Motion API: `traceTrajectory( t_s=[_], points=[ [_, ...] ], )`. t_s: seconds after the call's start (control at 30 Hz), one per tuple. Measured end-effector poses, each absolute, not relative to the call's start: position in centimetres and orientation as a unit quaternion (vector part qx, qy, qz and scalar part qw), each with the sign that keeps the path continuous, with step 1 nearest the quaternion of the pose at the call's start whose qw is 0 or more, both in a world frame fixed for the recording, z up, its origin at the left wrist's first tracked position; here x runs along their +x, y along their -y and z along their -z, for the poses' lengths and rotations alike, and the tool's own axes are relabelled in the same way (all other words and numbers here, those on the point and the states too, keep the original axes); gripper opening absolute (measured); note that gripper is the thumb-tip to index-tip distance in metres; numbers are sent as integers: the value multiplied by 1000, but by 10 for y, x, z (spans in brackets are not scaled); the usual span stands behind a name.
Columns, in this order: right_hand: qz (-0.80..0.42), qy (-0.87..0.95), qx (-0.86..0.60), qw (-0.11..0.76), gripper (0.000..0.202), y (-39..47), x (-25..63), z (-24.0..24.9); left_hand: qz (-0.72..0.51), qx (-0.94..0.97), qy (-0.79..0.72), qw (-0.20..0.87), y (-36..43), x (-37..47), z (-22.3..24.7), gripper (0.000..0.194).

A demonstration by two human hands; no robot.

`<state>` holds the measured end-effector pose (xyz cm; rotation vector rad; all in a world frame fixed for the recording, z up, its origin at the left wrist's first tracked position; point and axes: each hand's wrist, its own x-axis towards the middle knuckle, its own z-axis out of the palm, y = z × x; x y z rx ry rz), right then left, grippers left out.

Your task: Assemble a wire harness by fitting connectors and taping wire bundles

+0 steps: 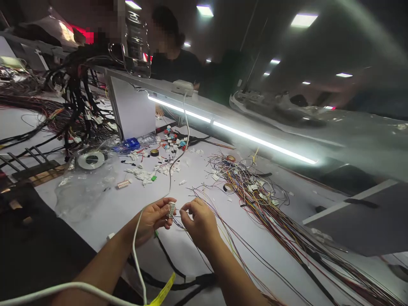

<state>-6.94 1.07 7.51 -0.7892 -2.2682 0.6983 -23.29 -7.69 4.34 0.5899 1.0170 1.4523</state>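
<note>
Between thumb and fingers, my left hand grips a small white multi-hole connector housing, its rows of holes facing right. Close on its right, my right hand pinches a thin dark wire whose end points at the housing; whether the tip is inside a hole I cannot make out. Several thin wires trail below the two hands. A white cable runs in front of my left wrist.
A large wire bundle stretches down the right side. White connectors lie scattered behind my hands, near a tape roll on clear plastic and a blue-labelled bottle. A light strip crosses the back, where another person is.
</note>
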Motion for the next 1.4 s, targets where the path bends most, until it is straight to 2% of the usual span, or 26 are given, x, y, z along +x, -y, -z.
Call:
traceTrajectory(
  t_s=[0.33,0.53,0.9,1.13,1.4],
  points=[
    [-253,867,-359,236,8,-7,-73,-76,-613,330,-466,546,74,-230,-33,35],
    [-320,841,-390,197,10,-8,-72,-71,-582,422,-499,483,72,-227,-30,34],
    [-400,813,-353,235,11,-8,-70,-67,-573,396,-509,506,73,-228,-31,35],
    [-375,821,-350,251,13,-4,-71,-62,-563,417,-508,502,73,-226,-30,33],
    [-437,787,-356,251,12,-4,-68,-61,-571,405,-502,508,78,-226,-37,34]
  ],
)
